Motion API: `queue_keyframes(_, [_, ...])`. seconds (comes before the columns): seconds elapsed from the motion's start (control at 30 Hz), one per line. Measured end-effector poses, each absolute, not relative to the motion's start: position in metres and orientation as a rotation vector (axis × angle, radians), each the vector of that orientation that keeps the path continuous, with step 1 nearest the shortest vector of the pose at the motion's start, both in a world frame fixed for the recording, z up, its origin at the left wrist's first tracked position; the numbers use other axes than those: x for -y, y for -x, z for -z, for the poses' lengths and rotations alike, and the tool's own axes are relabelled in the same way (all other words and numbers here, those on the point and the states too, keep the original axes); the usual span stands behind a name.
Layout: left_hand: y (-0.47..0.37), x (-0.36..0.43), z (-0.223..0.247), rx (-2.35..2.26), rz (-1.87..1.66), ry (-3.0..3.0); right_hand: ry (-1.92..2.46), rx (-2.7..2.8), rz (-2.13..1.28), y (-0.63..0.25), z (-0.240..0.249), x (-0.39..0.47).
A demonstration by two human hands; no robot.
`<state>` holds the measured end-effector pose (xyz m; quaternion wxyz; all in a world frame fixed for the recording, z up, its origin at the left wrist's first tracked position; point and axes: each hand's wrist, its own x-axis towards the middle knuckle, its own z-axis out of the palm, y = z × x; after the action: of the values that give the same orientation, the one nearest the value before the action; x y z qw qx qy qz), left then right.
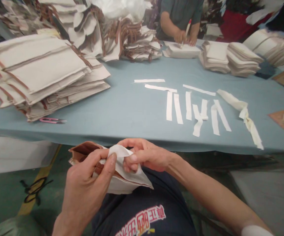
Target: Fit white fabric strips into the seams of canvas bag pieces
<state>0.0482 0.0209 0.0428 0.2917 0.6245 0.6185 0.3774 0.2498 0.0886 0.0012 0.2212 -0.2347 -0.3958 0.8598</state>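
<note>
A white and brown fabric piece [129, 183] is held over my lap, just in front of the table edge. My left hand [88, 180] pinches its white upper layer between thumb and forefinger. On the right side of the piece, my right hand [144, 155] grips the same white layer, its fingers curled and partly behind the cloth. A brown inner layer shows between the white ones, and a brown fold [83, 151] opens at the left end.
The blue-green table [122, 108] carries white strips [169, 105], a twisted cream strip [240, 108], pink thread snips [50, 120] and a large fabric stack [41, 65] at left. Across it, a person [181, 19] holds a pen over white pieces.
</note>
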Motion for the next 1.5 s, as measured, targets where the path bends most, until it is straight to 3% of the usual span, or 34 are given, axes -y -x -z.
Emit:
queue_keyframes(0.23, [-0.044,-0.017,-0.043,-1.742,-1.010,-1.355,0.998,1.583,-2.175,-0.308,0.026,-0.086])
queue_keyframes(0.37, [-0.040,-0.018,-0.036,-1.657,-0.940,-1.399,1.279,1.688,-1.632,-0.325,-0.004,-0.061])
queue_keyframes(0.47, [-0.045,-0.018,-0.035,-1.564,-0.894,-1.368,1.190,1.837,-1.193,-0.307,-0.027,-0.055])
queue_keyframes(0.63, [-0.050,-0.013,-0.035,-1.480,-0.852,-1.408,0.815,1.709,-1.496,-0.262,-0.020,-0.074])
queue_keyframes(0.83, [-0.040,-0.011,-0.032,-1.607,-0.872,-1.511,0.910,1.523,-1.692,-0.241,-0.012,-0.068])
queue_keyframes(0.93, [-0.035,-0.013,-0.027,-1.653,-0.893,-1.608,0.996,1.595,-1.544,-0.240,-0.024,-0.056])
queue_keyframes(1.07, [-0.036,-0.012,-0.015,-1.664,-1.083,-1.271,1.069,1.633,-1.342,-0.242,-0.032,-0.040])
queue_keyframes(1.3, [-0.050,-0.023,-0.007,-1.621,-1.430,-0.905,0.947,1.919,-0.889,-0.234,-0.005,-0.013])
queue_keyframes(1.5, [-0.039,-0.025,-0.004,-1.606,-1.246,-1.018,1.011,2.128,-0.492,-0.223,0.035,-0.008])
